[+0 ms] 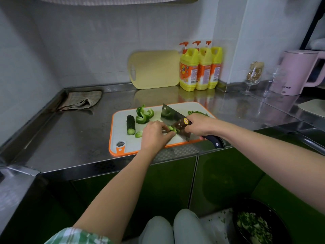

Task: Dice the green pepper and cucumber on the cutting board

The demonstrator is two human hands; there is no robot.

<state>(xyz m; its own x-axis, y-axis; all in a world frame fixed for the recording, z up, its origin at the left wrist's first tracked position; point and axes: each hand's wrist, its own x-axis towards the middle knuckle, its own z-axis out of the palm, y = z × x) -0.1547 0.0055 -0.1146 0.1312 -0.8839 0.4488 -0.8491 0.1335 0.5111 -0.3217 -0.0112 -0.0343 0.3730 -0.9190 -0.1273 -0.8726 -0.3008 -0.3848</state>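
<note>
At the far left of the frame we saw a folded grey cloth lying on the steel counter, well apart from everything else. Right of it, at mid-frame, lay the white cutting board with its orange rim, its near edge close to the counter's front edge. On the board's left part rested a cucumber piece, its cut end toward us, and just beside it, toward the upper middle, a cluster of curled green pepper pieces.

Our left hand was at the centre of the board, fingers curled and pressing down on a strip of green pepper — a small loose pepper bit lay just left of it. The cleaver stood edge-down right against those fingers, and our right hand was wrapped tightly round its dark handle. Past the blade, at the board's upper right, sat a heap of diced pepper.

Against the wall behind leaned a pale yellow board, then three yellow detergent bottles, a stemmed glass and — at the far right — a pink kettle. At the lower right a dark bowl held chopped greens.
</note>
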